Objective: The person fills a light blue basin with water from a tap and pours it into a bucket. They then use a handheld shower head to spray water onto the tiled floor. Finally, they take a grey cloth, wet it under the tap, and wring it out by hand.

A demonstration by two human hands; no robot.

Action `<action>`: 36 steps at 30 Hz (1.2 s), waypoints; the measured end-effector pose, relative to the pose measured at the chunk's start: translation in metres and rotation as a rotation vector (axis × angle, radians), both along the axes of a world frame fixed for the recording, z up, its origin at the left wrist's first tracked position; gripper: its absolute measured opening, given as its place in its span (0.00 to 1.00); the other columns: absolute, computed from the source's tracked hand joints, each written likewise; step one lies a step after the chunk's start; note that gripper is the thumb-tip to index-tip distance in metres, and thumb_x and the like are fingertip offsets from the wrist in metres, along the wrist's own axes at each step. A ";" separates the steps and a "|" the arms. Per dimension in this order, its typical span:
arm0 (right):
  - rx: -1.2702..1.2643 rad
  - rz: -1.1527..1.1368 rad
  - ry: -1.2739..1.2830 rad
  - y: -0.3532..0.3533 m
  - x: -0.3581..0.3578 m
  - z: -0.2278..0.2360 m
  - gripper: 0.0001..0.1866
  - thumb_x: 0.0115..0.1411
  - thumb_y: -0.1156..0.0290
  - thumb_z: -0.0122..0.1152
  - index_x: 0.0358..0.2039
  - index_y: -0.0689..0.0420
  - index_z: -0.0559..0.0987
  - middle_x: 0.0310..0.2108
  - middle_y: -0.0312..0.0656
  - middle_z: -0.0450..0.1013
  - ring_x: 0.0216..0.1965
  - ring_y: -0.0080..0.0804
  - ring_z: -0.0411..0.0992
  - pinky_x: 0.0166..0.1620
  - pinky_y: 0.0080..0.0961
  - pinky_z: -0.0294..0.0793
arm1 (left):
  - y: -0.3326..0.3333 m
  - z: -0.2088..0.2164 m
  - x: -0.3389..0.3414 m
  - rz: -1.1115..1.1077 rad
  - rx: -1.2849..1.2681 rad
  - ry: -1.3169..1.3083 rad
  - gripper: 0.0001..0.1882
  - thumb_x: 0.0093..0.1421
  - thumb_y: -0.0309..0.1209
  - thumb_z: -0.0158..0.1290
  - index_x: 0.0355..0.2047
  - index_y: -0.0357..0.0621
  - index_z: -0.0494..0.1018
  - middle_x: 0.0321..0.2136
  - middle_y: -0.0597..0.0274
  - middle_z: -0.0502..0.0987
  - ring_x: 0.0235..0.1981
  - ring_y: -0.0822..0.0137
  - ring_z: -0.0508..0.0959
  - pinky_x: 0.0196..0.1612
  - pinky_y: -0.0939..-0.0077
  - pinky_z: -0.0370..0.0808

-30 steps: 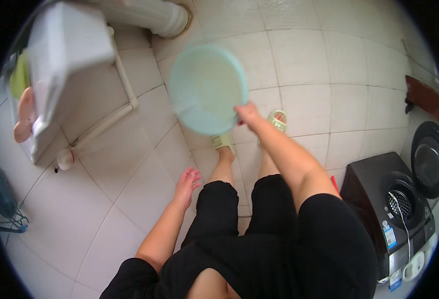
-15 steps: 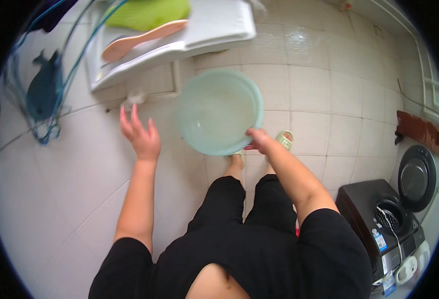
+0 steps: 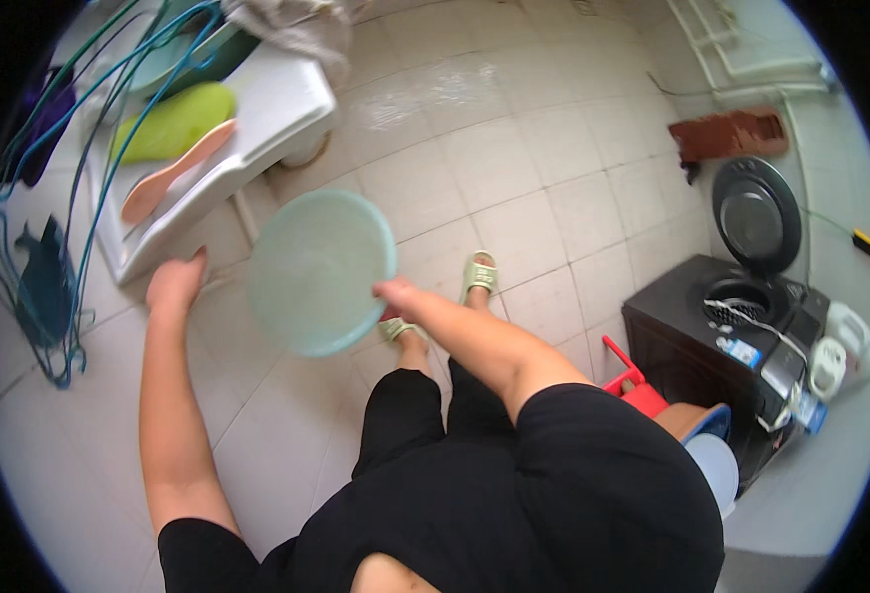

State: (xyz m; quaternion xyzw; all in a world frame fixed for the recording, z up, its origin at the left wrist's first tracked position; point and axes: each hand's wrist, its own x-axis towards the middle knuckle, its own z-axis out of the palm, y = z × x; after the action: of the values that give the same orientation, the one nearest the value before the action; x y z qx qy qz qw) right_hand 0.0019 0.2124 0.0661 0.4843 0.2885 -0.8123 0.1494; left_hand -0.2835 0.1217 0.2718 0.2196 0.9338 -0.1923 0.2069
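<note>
Remotely, I see my right hand (image 3: 396, 297) holding the basin (image 3: 321, 272) to its left; one-sided support might tip it. My left hand (image 3: 172, 284): spread, can't tell.

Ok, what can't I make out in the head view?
All in the head view:
Left hand: most fingers hidden behind it; contact with white sink unclear.
Right hand: fingers partly hidden at the basin.
Basin interior: blurred, contents unclear.
Crumpled cloth: cut off by upper edge.
Pale tub: partly hidden by black sleeve.
</note>
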 end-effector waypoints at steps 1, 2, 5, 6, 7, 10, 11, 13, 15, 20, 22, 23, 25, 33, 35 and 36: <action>0.007 -0.006 -0.002 0.000 -0.003 0.004 0.23 0.46 0.73 0.46 0.46 0.63 0.61 0.36 0.53 0.66 0.32 0.48 0.70 0.30 0.42 0.74 | 0.021 0.024 0.004 0.227 -0.108 -0.239 0.36 0.52 0.57 0.30 0.26 0.34 0.73 0.28 0.47 0.73 0.33 0.53 0.73 0.40 0.67 0.68; 0.014 -0.009 -0.004 0.004 -0.001 0.008 0.24 0.46 0.74 0.46 0.46 0.63 0.61 0.36 0.53 0.66 0.33 0.48 0.70 0.29 0.42 0.74 | 0.025 0.021 0.005 0.257 -0.044 -0.265 0.33 0.53 0.54 0.32 0.28 0.35 0.72 0.30 0.47 0.73 0.33 0.54 0.72 0.40 0.68 0.68; -0.002 -0.055 0.023 0.008 -0.001 0.018 0.28 0.44 0.76 0.45 0.49 0.59 0.56 0.39 0.51 0.64 0.34 0.46 0.70 0.30 0.43 0.74 | 0.006 0.019 0.006 0.059 0.224 -0.274 0.22 0.54 0.44 0.38 0.34 0.37 0.69 0.35 0.46 0.69 0.35 0.55 0.71 0.39 0.68 0.68; -0.009 -0.071 0.036 0.008 -0.001 0.018 0.29 0.44 0.76 0.44 0.50 0.58 0.55 0.40 0.51 0.64 0.34 0.46 0.70 0.30 0.43 0.74 | -0.008 0.016 0.013 -0.211 0.385 -0.234 0.18 0.54 0.39 0.41 0.37 0.38 0.68 0.37 0.46 0.68 0.35 0.55 0.71 0.39 0.67 0.68; -0.031 -0.077 0.037 0.006 -0.002 0.017 0.29 0.44 0.76 0.44 0.50 0.57 0.55 0.40 0.51 0.63 0.35 0.46 0.70 0.30 0.42 0.74 | -0.016 0.013 0.016 -0.480 0.541 -0.185 0.16 0.53 0.34 0.43 0.40 0.40 0.66 0.39 0.46 0.66 0.36 0.55 0.71 0.39 0.67 0.68; -0.047 -0.099 0.060 0.004 -0.005 0.019 0.28 0.44 0.75 0.44 0.49 0.59 0.56 0.40 0.50 0.63 0.33 0.45 0.70 0.29 0.39 0.74 | -0.022 0.010 0.015 -0.477 0.427 -0.174 0.20 0.49 0.24 0.46 0.45 0.46 0.61 0.42 0.46 0.63 0.37 0.54 0.70 0.39 0.64 0.68; -0.020 -0.115 0.080 0.001 -0.005 0.023 0.26 0.44 0.74 0.45 0.47 0.63 0.58 0.38 0.51 0.64 0.32 0.44 0.70 0.29 0.37 0.74 | -0.019 0.012 0.017 -0.455 0.364 -0.151 0.19 0.50 0.25 0.46 0.44 0.45 0.61 0.41 0.46 0.63 0.37 0.53 0.70 0.39 0.64 0.68; 0.018 -0.115 0.100 -0.003 -0.006 0.026 0.25 0.44 0.74 0.46 0.45 0.67 0.60 0.36 0.51 0.65 0.31 0.43 0.70 0.28 0.35 0.75 | -0.009 0.014 0.021 -0.401 0.241 -0.104 0.17 0.51 0.29 0.46 0.43 0.42 0.62 0.40 0.47 0.64 0.37 0.52 0.70 0.39 0.64 0.68; 0.041 -0.086 0.101 -0.003 -0.007 0.026 0.25 0.44 0.74 0.46 0.45 0.67 0.60 0.36 0.51 0.65 0.31 0.43 0.70 0.28 0.35 0.75 | 0.001 0.011 0.023 -0.345 0.118 -0.035 0.18 0.51 0.33 0.45 0.42 0.41 0.61 0.39 0.46 0.66 0.37 0.51 0.70 0.39 0.63 0.68; -0.025 -0.094 0.097 -0.008 -0.007 0.009 0.29 0.45 0.73 0.45 0.50 0.59 0.54 0.39 0.49 0.64 0.34 0.43 0.70 0.28 0.37 0.74 | 0.031 0.020 0.034 -0.039 -0.033 -0.029 0.23 0.51 0.43 0.40 0.41 0.37 0.64 0.38 0.43 0.69 0.39 0.50 0.70 0.41 0.61 0.66; 0.019 -0.085 0.087 -0.011 -0.008 0.014 0.28 0.45 0.72 0.46 0.49 0.60 0.56 0.39 0.50 0.64 0.34 0.43 0.70 0.28 0.37 0.74 | 0.032 0.020 0.032 0.034 -0.034 -0.052 0.24 0.51 0.44 0.38 0.40 0.35 0.65 0.39 0.42 0.69 0.41 0.48 0.69 0.43 0.60 0.65; 0.060 -0.081 0.084 -0.011 -0.008 0.017 0.27 0.46 0.72 0.46 0.49 0.61 0.57 0.39 0.50 0.65 0.34 0.43 0.70 0.28 0.37 0.74 | 0.034 0.019 0.030 0.028 -0.057 -0.073 0.25 0.51 0.44 0.38 0.40 0.35 0.66 0.39 0.43 0.69 0.42 0.48 0.69 0.44 0.61 0.65; 0.094 -0.062 0.064 -0.014 -0.008 0.019 0.25 0.46 0.71 0.46 0.47 0.63 0.60 0.38 0.51 0.65 0.33 0.43 0.70 0.28 0.37 0.75 | 0.030 0.018 0.022 0.031 -0.115 -0.109 0.25 0.52 0.44 0.37 0.40 0.35 0.66 0.39 0.44 0.69 0.42 0.49 0.69 0.44 0.62 0.64; 0.101 -0.106 0.015 -0.015 -0.008 0.006 0.19 0.45 0.70 0.48 0.37 0.68 0.65 0.28 0.51 0.68 0.24 0.43 0.71 0.24 0.33 0.73 | 0.025 0.002 0.023 0.048 -0.064 -0.008 0.23 0.53 0.46 0.36 0.42 0.43 0.66 0.42 0.53 0.70 0.42 0.56 0.70 0.43 0.65 0.67; 0.093 -0.084 -0.005 -0.015 -0.009 0.005 0.19 0.45 0.71 0.48 0.37 0.71 0.64 0.28 0.52 0.67 0.24 0.44 0.70 0.25 0.35 0.74 | 0.020 0.000 0.020 0.059 -0.071 -0.006 0.23 0.53 0.46 0.36 0.42 0.44 0.66 0.41 0.54 0.70 0.41 0.57 0.71 0.43 0.65 0.67; 0.047 -0.004 -0.009 -0.010 -0.008 0.001 0.24 0.47 0.72 0.46 0.46 0.63 0.59 0.42 0.49 0.61 0.37 0.42 0.67 0.33 0.37 0.74 | 0.020 -0.001 0.021 0.054 -0.065 -0.011 0.23 0.54 0.46 0.35 0.42 0.44 0.66 0.41 0.55 0.70 0.41 0.57 0.71 0.42 0.66 0.67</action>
State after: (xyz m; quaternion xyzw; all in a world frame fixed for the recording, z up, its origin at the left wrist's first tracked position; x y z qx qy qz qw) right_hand -0.0059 0.2025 0.0671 0.4919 0.3059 -0.8035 0.1377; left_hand -0.2627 0.1420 0.2706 0.1884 0.9315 -0.2157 0.2242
